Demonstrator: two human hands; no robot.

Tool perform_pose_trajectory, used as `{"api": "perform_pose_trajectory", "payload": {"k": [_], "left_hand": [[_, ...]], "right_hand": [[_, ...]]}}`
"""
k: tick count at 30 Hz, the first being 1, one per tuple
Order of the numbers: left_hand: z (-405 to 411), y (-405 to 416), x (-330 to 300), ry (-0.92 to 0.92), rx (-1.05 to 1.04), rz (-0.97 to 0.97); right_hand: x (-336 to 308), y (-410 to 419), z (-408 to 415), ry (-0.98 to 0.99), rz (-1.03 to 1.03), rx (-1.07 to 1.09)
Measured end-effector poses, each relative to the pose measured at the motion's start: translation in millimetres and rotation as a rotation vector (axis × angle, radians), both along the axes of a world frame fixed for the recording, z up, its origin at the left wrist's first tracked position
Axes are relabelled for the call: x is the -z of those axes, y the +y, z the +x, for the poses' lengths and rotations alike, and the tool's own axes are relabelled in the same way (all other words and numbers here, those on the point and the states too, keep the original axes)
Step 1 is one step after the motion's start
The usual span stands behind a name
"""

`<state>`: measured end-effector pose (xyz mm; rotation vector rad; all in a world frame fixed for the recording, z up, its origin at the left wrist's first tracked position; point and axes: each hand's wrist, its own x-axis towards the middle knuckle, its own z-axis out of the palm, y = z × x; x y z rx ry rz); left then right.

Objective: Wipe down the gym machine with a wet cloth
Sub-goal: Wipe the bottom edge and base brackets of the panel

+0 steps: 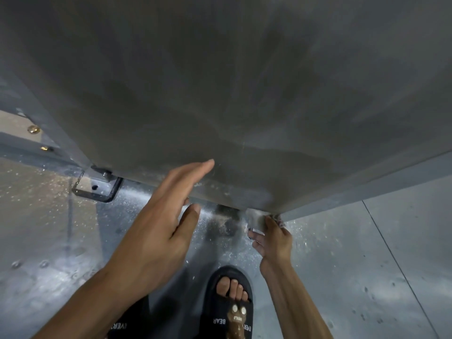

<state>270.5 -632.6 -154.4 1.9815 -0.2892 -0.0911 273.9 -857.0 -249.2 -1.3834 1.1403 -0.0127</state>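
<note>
Nearest the viewer, a black slide sandal [230, 304] is seen; above it, a crumpled grey wet cloth [256, 220] is gripped by the right hand [275, 241] against the large grey metal machine panel [220, 94], the left hand [159, 228] held flat and open

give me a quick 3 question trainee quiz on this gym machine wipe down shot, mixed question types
1. True or false: the left hand grips the pale crumpled wet cloth.
2. Multiple choice: where is the cloth pressed? A) middle of the large grey metal machine panel B) the panel's lower right corner C) the speckled grey floor
3. Fill in: the foot in the black slide sandal with a brown bear figure stands ____ the two forearms.

Key
1. False: the right hand holds the cloth; the left hand is open, fingers straight, at the panel's lower edge.
2. B
3. between
</note>
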Motion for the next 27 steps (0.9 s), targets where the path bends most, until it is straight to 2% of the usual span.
{"api": "perform_pose_trajectory", "payload": {"k": [3, 7, 8, 13, 16, 20, 22, 25, 27], "left_hand": [[-3, -3, 4, 0.019, 0.013, 0.006], [-6, -6, 7, 0.036, 0.022, 0.008], [-7, -6, 7, 0.035, 0.021, 0.009], [-9, -4, 11, 0.043, 0.013, 0.027], [-10, -4, 10, 0.038, 0.010, 0.022], [-11, -7, 11, 0.038, 0.011, 0.016], [-11, -8, 12, 0.044, 0.014, 0.016], [-10, -11, 13, 0.045, 0.012, 0.018], [-10, -12, 14, 0.042, 0.009, 0.021]], "right_hand": [[12, -8, 3, 0.013, 0.066, -0.042], [4, -8, -8, 0.177, 0.152, -0.512], [4, -7, -12, 0.190, 0.140, -0.534], [-2, -21, -25, 0.018, -0.015, -0.142], [-3, -32, -17, -0.018, -0.010, -0.089], [5, -26, 2, 0.067, 0.065, -0.004], [8, -30, 1, 0.124, 0.062, -0.097], [14, -33, -14, 0.236, 0.058, -0.457], [20, -32, -20, 0.176, 0.015, -0.400]]}}
